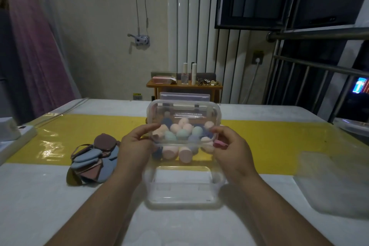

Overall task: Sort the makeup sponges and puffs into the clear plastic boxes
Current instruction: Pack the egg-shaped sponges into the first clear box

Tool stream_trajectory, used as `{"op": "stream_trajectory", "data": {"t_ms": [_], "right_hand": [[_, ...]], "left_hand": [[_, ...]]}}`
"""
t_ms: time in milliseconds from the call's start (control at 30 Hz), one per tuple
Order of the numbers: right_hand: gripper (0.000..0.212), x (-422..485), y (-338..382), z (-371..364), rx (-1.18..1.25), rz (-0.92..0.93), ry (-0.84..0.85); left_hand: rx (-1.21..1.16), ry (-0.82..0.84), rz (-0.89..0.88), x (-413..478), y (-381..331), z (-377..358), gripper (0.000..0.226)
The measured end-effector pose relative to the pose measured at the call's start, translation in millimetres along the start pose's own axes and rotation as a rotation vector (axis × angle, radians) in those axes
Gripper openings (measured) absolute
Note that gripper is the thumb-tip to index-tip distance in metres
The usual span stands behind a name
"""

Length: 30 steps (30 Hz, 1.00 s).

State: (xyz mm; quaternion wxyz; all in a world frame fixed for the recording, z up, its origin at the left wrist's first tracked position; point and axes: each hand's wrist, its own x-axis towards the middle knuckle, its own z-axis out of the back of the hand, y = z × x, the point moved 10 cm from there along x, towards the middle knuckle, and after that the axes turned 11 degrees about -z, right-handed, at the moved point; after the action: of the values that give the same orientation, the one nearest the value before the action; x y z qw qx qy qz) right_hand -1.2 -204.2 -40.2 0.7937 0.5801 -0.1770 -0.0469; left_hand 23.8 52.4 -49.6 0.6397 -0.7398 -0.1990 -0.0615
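Note:
My left hand [135, 146] and my right hand [229, 148] pinch the lower corners of a clear plastic lid [183, 110], which is held upright above the table. Through and below the lid I see a pile of egg-shaped makeup sponges [179, 136] in pink, green, blue and purple. A small pink sponge [219, 143] shows against my right thumb; whether it is held I cannot tell. In front of the pile, between my forearms, stands a clear plastic box [151, 191] with nothing in it. A heap of flat puffs [93, 158] in blue, brown and pink lies left of my left hand.
A second clear lid [329, 181] lies flat at the right. Another clear container [184, 97] stands behind the held lid. A white power strip [18, 136] sits at the left table edge. A yellow strip [79, 132] crosses the table. A small wooden stand with bottles [183, 84] is beyond.

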Motion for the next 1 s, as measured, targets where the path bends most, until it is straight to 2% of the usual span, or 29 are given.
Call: {"op": "stream_trajectory", "data": {"t_ms": [100, 200, 367, 467, 633, 767, 867, 933, 1000], "right_hand": [[0.052, 0.5, -2.6, -3.2, 0.051, -0.04, 0.046], [0.048, -3.0, 0.5, -1.6, 0.094, -0.058, 0.054], [0.035, -0.5, 6.6, 37.0, -0.073, -0.109, -0.169], [0.023, 9.8, -2.7, 52.8, -0.304, -0.164, -0.222], [0.025, 14.0, -18.7, 51.9, -0.528, -0.28, -0.15], [0.018, 8.0, -18.4, 36.6, -0.67, -0.253, -0.094], [0.024, 5.5, -15.4, 29.0, -0.754, -0.211, -0.068], [0.02, 5.5, -14.0, 25.8, -0.79, -0.188, -0.035], [0.033, 6.2, -17.2, 24.5, -0.807, -0.199, -0.008]], "left_hand": [[0.055, 0.048, 0.017, -2.7, -0.6, -4.3, 0.066], [0.078, 0.11, 0.039, -6.0, -1.6, -10.0, 0.067], [0.077, 0.086, 0.038, -3.9, -3.6, -4.5, 0.064], [0.077, 0.059, 0.031, -3.6, -5.5, -0.7, 0.062], [0.046, 0.05, 0.051, -5.4, -4.5, -0.5, 0.06], [0.031, 0.051, 0.056, -4.2, -2.6, 0.5, 0.059], [0.023, 0.051, 0.058, -4.0, 0.1, -0.1, 0.058], [0.017, 0.048, 0.061, -4.4, 1.1, -1.8, 0.054], [-0.027, 0.026, 0.074, -4.6, 1.2, -2.0, 0.052]]}}
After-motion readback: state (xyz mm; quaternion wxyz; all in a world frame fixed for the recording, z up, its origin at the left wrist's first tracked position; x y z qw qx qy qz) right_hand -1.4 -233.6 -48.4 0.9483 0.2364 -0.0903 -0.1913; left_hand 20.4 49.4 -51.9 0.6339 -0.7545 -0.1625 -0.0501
